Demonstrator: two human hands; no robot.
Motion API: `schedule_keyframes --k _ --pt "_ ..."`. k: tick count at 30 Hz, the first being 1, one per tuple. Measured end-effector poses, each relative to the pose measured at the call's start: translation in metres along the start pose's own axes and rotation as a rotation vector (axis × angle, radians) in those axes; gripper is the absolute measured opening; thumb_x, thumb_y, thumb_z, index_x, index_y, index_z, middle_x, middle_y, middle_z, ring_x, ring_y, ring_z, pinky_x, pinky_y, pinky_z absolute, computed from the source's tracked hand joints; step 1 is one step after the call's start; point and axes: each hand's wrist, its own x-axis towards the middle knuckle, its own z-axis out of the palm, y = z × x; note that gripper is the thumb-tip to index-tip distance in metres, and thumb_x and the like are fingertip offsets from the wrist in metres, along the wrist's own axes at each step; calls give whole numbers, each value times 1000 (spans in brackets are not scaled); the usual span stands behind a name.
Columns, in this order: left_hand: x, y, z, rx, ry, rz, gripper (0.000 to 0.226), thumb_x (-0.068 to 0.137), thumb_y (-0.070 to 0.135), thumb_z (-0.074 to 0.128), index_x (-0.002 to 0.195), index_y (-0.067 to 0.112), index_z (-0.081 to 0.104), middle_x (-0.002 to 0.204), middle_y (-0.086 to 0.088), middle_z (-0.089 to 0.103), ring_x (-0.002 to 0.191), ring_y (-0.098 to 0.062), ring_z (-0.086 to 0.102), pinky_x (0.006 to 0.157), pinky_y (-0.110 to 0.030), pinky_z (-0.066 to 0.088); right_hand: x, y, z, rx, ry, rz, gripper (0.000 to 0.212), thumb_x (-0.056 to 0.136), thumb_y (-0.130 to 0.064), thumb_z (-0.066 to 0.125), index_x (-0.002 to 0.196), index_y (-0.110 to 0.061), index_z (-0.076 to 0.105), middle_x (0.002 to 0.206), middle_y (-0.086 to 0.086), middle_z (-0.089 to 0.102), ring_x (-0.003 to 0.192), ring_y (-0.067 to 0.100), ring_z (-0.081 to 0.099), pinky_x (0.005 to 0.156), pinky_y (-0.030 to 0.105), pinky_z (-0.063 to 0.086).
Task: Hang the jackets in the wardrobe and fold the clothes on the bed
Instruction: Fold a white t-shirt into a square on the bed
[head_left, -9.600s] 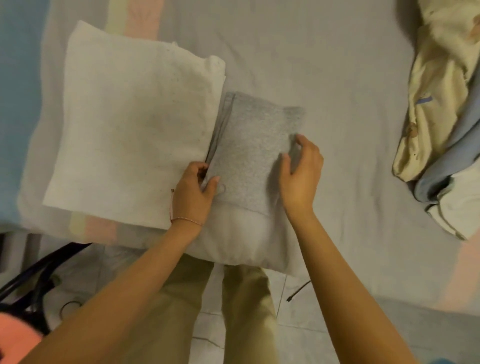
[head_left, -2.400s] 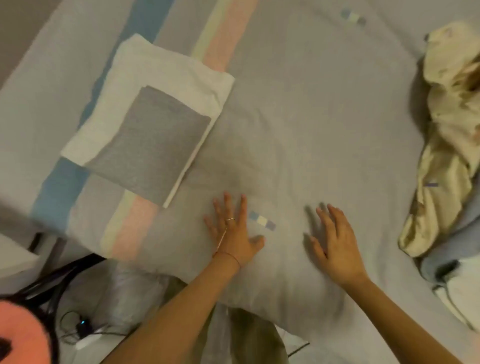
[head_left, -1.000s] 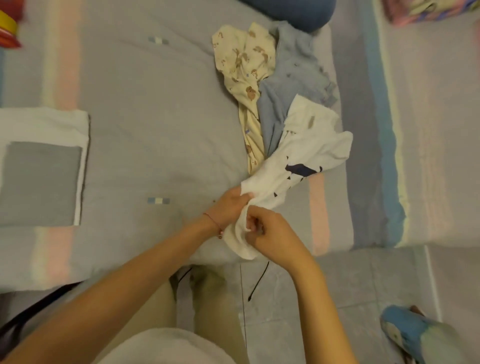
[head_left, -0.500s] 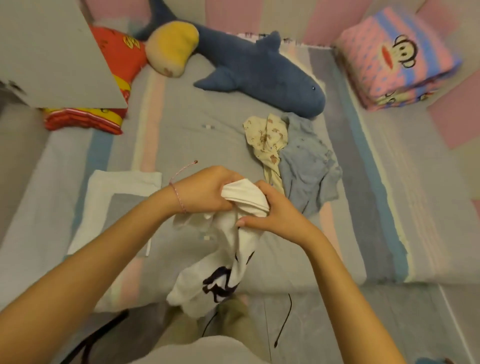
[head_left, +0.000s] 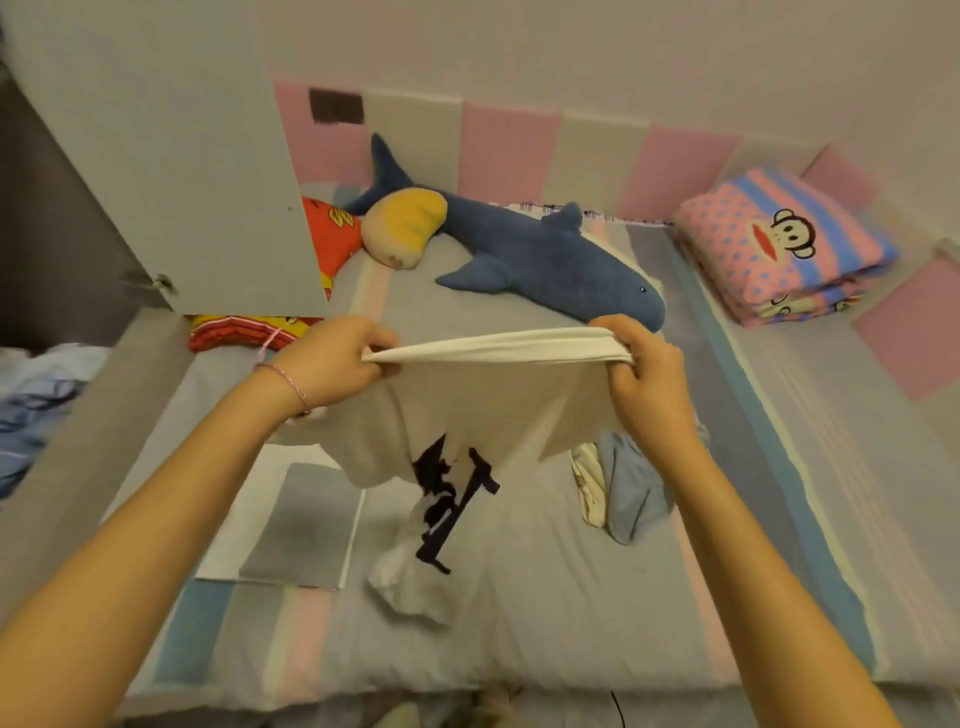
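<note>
Both grips pinch the same edge. The left hand (head_left: 332, 364) has fingers and thumb closed on one end of the white T-shirt (head_left: 493, 405), and the right hand (head_left: 649, 374) is curled round the other end, so the edge between them is pulled into a taut line. The rest of the shirt hangs below, over the middle of the bed (head_left: 545, 613). Its lower end is twisted and bunched; whether it touches the sheet I can't tell.

It looks light, soft and floppy, so I'd say it wants a shake and a flat lay-down before any fold. The two corners of that edge are the sensible places to hold.

The black print (head_left: 452, 499) on the front is crumpled and unreadable. Left on the bed, a grey folded piece (head_left: 306, 525) lies on a white folded one (head_left: 234, 525). Right, a blue and cream heap (head_left: 628, 483) lies unfolded. On the far side are a blue shark plush (head_left: 545, 260) and a pink folded blanket (head_left: 779, 244) with a cartoon monkey face, no wording legible.
</note>
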Motion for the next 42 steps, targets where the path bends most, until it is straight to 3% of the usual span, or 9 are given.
schedule_keyframes --k 6,10,16,19,21,24,30,38,42 --pt "-9 -2 1 97 95 -179 32 99 35 37 74 22 52 79 -8 58 78 -30 56 71 -36 46 22 -15 -14 356 186 209 25 92 2 37 93 -10 59 80 -7 58 66 -8 51 60 9 41" --pt "-6 36 -2 -405 251 -260 40 100 34 34 102 7 62 99 -15 60 96 -30 55 81 -34 40 33 -25 -19 428 3 282 24 98 -17 46 121 -24 49 117 -4 57 108 7 55 92 32 49" --pt "13 107 -5 -1067 231 -253 32 101 22 36 124 6 51 112 -14 59 95 -21 59 72 -26 54 1 -58 13 147 -689 134 123 63 -64 70 146 -39 -17 158 -11 1 141 13 19 114 38 29" --pt "16 122 -7 -1110 243 -220 33 100 18 38 125 -1 47 113 -16 57 102 -25 58 74 -27 55 -15 -48 40 -86 -526 71 72 85 -30 65 144 -23 25 119 2 49 100 15 51 74 20 44" --pt "12 121 -9 -1154 272 -138 25 101 17 36 116 5 52 108 -10 58 100 -20 58 78 -28 54 -10 -41 37 -116 -357 214 12 92 -12 45 93 -13 57 77 2 52 70 18 47 54 22 33" --pt "-3 104 -3 -1015 172 15 23 97 30 44 117 20 52 121 2 57 116 -11 52 93 -30 47 6 -46 20 445 -189 546 19 96 -13 45 84 -16 59 77 4 58 72 18 53 62 26 43" --pt "-25 76 96 -430 -168 14 117 64 56 76 147 30 -3 146 16 18 135 -7 23 113 -33 25 36 -80 15 1220 -280 682 18 97 -9 46 108 -1 59 96 13 62 88 23 60 81 35 52" --pt "-21 56 139 -470 119 -376 31 96 14 42 122 2 52 111 -19 61 102 -32 58 84 -35 46 60 -61 20 1354 -87 523 39 100 -12 44 138 -9 39 117 13 58 104 24 60 96 45 48" --pt "-14 55 103 -898 203 -495 17 93 9 46 97 1 61 87 -15 63 83 -26 60 70 -33 50 31 -27 16 656 -406 381 55 92 -30 61 141 -32 35 122 -11 55 113 11 54 96 39 46"
